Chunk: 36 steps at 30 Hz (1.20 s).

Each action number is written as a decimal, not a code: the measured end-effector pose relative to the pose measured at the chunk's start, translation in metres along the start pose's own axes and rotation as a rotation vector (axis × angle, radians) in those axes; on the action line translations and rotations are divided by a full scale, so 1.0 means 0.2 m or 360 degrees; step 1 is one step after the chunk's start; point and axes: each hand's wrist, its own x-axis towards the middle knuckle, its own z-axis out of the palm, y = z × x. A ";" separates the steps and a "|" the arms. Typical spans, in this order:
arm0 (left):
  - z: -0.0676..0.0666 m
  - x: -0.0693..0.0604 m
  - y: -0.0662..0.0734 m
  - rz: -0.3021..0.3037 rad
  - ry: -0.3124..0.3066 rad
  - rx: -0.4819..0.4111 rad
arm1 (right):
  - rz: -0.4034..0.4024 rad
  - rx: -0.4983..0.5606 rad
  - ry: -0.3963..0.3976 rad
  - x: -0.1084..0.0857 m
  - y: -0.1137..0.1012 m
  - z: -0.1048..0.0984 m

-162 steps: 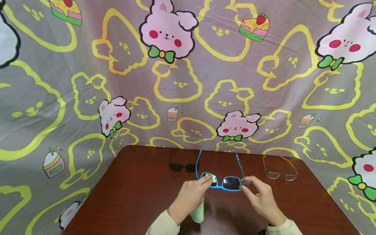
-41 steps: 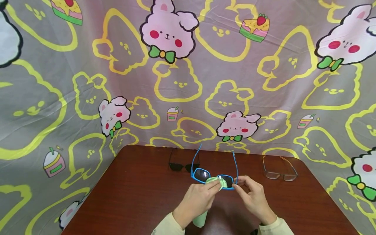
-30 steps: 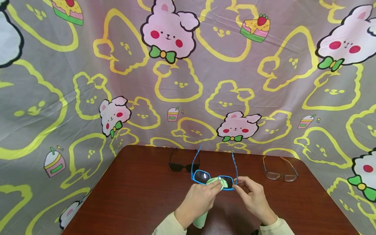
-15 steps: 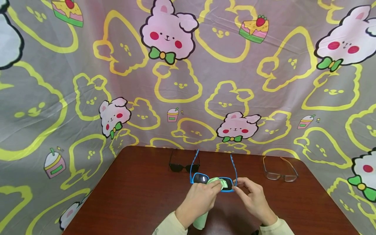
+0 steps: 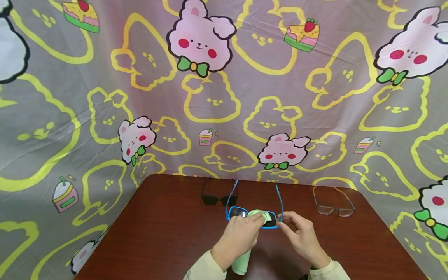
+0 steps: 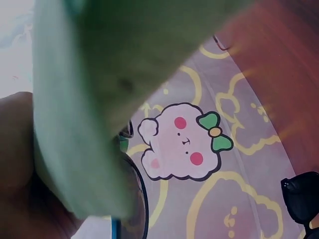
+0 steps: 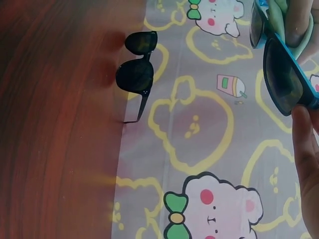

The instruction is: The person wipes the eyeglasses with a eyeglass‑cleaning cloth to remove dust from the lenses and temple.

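Note:
Blue-framed sunglasses point(image 5: 270, 227) with dark lenses are held above the table, arms unfolded and pointing away. My right hand point(image 5: 301, 236) pinches their right corner near the hinge; in the right wrist view its finger touches the lower edge of a dark lens point(image 7: 281, 77). My left hand point(image 5: 241, 235) grips a pale green cloth point(image 5: 240, 263) and presses part of it on the inner side of the right lens. The rest of the cloth hangs below that hand, and in the left wrist view the blurred cloth point(image 6: 75, 124) covers much of the picture.
Black sunglasses point(image 5: 219, 200) lie at the back of the brown table point(image 5: 157, 233), left of the blue pair. Clear glasses point(image 5: 334, 210) with thin frames lie at the back right. A patterned curtain point(image 5: 217, 101) stands behind and beside the table.
Five seconds ago the cloth was on the left lens; now it is on the right one. The sunglasses have shifted left. Over the last second they tilt slightly, while the cloth moves only a little.

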 end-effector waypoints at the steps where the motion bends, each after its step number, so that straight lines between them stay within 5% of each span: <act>1: 0.00 0.00 0.00 -0.0008 -0.0018 -0.0007 | 0.0004 0.0012 0.0002 0.00 -0.01 0.00; 13: -0.02 0.03 0.00 -0.0088 -0.0156 -0.0120 | 0.0063 0.0093 -0.0015 0.00 0.00 0.00; 36: -0.01 0.07 0.01 -0.0005 -0.0164 -0.0190 | 0.0119 0.0075 -0.0037 -0.01 0.00 0.00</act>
